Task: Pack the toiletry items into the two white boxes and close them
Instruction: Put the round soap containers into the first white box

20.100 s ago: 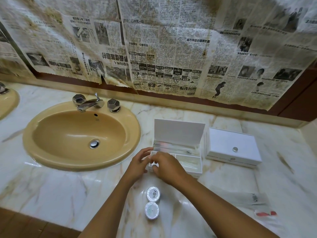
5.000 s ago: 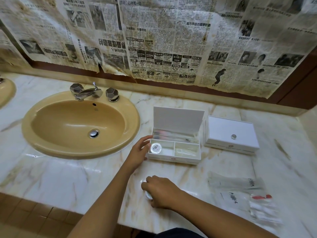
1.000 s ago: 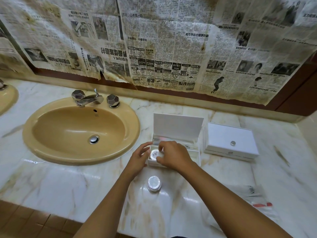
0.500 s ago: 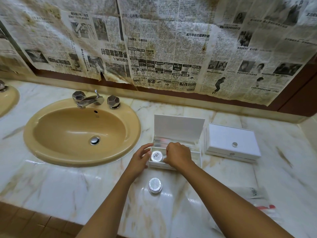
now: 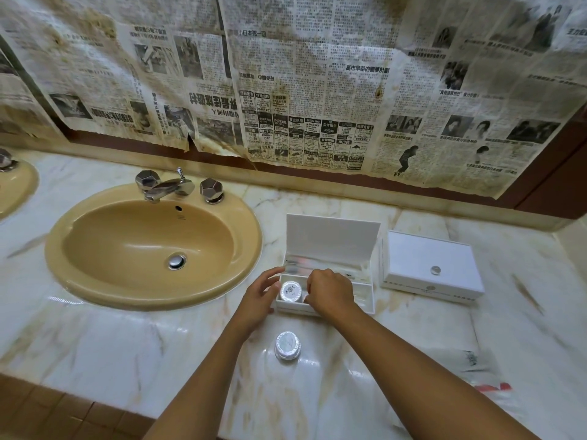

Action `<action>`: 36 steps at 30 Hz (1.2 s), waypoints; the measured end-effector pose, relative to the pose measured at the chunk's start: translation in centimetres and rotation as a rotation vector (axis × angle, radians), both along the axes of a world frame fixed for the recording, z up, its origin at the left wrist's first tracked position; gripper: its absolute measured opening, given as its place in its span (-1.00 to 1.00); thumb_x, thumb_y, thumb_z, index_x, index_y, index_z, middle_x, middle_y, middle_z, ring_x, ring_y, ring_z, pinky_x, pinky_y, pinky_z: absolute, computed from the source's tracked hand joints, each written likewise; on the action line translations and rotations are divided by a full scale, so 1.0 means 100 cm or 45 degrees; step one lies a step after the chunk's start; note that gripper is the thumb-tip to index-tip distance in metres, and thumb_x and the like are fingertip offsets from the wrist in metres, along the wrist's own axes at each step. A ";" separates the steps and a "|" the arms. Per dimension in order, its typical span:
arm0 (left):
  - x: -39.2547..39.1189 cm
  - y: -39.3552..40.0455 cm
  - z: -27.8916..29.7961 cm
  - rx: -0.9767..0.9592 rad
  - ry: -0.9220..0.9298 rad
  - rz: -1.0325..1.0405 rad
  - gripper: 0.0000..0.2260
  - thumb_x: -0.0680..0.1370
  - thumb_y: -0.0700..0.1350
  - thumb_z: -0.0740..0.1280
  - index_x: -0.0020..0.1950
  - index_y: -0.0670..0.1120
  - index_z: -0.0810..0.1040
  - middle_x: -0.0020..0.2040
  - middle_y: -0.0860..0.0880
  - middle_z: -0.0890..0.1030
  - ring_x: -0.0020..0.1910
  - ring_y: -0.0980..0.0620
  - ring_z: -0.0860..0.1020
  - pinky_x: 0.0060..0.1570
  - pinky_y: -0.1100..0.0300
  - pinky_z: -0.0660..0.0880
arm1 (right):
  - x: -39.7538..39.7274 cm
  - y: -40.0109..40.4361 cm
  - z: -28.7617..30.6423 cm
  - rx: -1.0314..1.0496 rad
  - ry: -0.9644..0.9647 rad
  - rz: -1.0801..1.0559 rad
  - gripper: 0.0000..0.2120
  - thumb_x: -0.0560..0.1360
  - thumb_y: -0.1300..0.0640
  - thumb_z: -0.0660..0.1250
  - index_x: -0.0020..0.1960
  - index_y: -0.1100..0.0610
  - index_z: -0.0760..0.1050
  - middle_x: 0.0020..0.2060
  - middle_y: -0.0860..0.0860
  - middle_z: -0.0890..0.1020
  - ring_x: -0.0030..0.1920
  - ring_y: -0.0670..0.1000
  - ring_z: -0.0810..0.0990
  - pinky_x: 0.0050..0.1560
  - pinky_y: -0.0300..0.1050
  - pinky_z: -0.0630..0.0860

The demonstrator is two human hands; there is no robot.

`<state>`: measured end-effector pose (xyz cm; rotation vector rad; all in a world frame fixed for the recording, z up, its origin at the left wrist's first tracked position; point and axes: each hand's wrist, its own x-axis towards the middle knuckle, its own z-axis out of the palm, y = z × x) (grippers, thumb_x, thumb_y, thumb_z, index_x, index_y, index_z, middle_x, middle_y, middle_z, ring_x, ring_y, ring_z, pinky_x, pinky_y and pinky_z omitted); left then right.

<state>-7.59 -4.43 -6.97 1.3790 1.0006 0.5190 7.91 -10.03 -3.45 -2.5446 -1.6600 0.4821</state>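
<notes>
The open white box [image 5: 330,274] is being used as the middle. Its left edge is being touched by the left hand [image 5: 259,300], fingers loose. The right hand [image 5: 330,292] is curled over its front part, beside a round tin [image 5: 291,291] inside; what is being held cannot be told. Another round tin [image 5: 287,345] is lying on the bench [image 5: 127,344] in front. The shut white box [image 5: 428,268] is sitting just right.

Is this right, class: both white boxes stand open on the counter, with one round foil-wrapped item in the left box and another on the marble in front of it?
Not quite. Only the left box is open; the right box has its lid shut, as the head view shows. The rest holds: one round item sits in the left box, another lies on the marble in front.
</notes>
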 end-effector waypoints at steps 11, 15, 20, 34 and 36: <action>0.000 0.001 -0.002 0.012 -0.001 -0.008 -0.74 0.64 -0.08 0.23 0.27 0.19 0.49 0.21 0.10 0.59 0.13 0.21 0.55 -0.19 0.31 0.51 | 0.002 -0.008 0.002 0.062 0.146 0.015 -0.77 0.47 0.24 0.20 -0.01 0.07 0.59 -0.02 0.09 0.62 -0.02 0.17 0.57 -0.16 -0.14 0.37; 0.000 0.001 -0.002 0.026 0.008 -0.013 -0.75 0.64 -0.08 0.22 0.27 0.20 0.49 0.22 0.11 0.57 0.19 0.18 0.52 -0.15 0.27 0.52 | -0.006 -0.007 0.011 0.243 0.153 0.025 -0.81 0.50 0.14 0.20 -0.03 0.05 0.58 -0.09 0.04 0.65 -0.07 0.13 0.58 -0.19 -0.12 0.40; -0.001 0.003 -0.007 0.029 0.005 -0.027 -0.74 0.64 -0.09 0.21 0.28 0.20 0.48 0.24 0.07 0.58 0.20 0.07 0.54 -0.13 0.18 0.54 | -0.020 -0.009 0.028 0.325 0.286 0.195 -0.84 0.48 0.10 0.25 -0.04 0.04 0.60 -0.12 0.02 0.66 -0.08 0.08 0.58 -0.15 -0.12 0.45; -0.001 0.002 -0.008 0.016 -0.062 -0.018 -0.73 0.65 -0.11 0.20 0.30 0.15 0.49 0.21 -0.02 0.60 0.13 0.02 0.59 -0.22 0.20 0.57 | -0.039 -0.034 0.010 -0.099 0.330 0.582 -0.64 0.36 -0.05 0.43 0.14 -0.03 0.52 0.08 0.01 0.60 0.05 0.09 0.58 -0.01 -0.05 0.53; 0.000 0.002 -0.008 0.004 -0.068 -0.014 -0.73 0.65 -0.12 0.20 0.30 0.15 0.49 0.20 -0.02 0.61 0.10 0.04 0.60 -0.24 0.20 0.56 | -0.039 -0.034 0.010 -0.096 0.312 0.599 -0.62 0.37 -0.04 0.44 0.15 -0.01 0.51 0.10 0.00 0.59 0.07 0.08 0.57 -0.05 -0.08 0.47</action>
